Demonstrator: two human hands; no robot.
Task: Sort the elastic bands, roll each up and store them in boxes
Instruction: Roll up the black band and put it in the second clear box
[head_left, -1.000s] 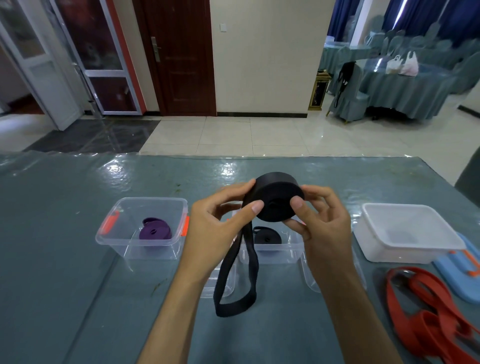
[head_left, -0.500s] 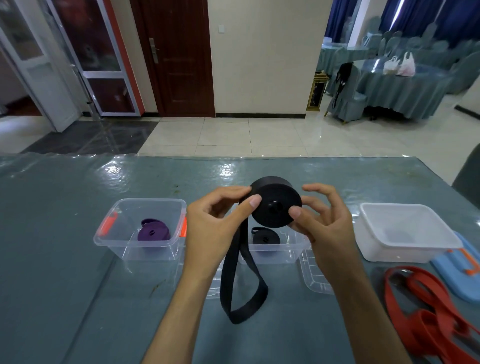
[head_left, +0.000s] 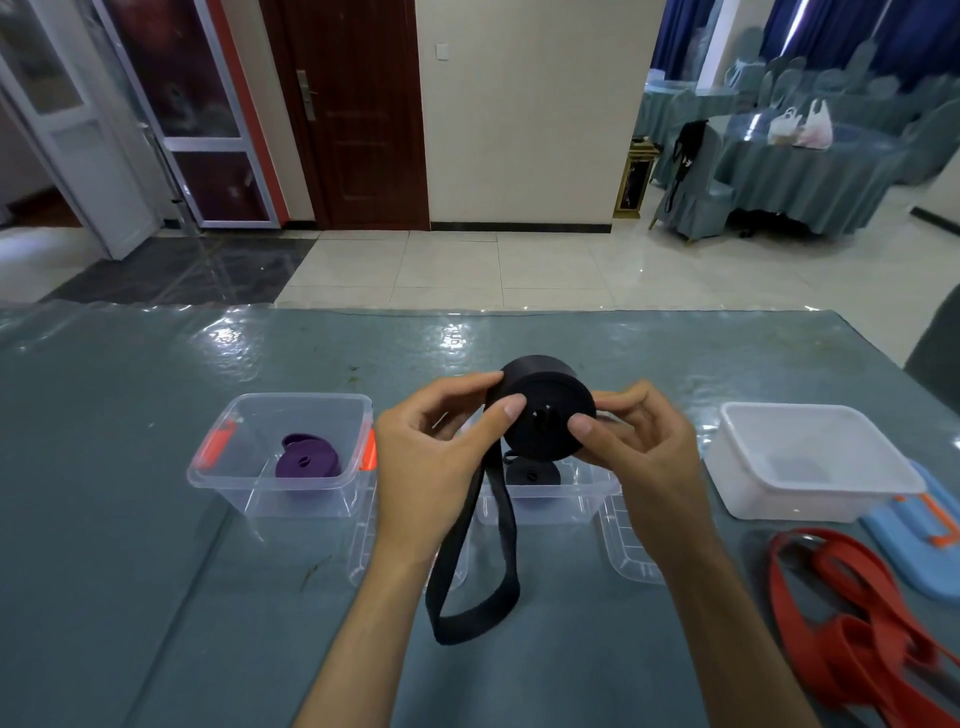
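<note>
A black elastic band (head_left: 545, 415), mostly rolled into a thick coil, is held above the table between both hands. My left hand (head_left: 441, 467) pinches its left side with thumb on the face and fingers behind. My right hand (head_left: 639, 457) grips the right side. The band's loose end hangs down as a loop (head_left: 478, 597) to the table. Below the coil a clear box (head_left: 550, 506) holds a small rolled black band (head_left: 532, 474). A clear box with orange latches (head_left: 291, 499) at the left holds a rolled purple band (head_left: 307, 461).
A white box (head_left: 810, 499) stands at the right with nothing seen inside. Loose red bands (head_left: 852, 618) lie at the right front, next to a blue lid (head_left: 914, 545). Clear lids (head_left: 628, 551) lie flat under my arms. The table has a grey-green glossy cover.
The coil has been turned a little further in my hands and the hanging loop has swung slightly. The boxes and red bands lie where they were.
</note>
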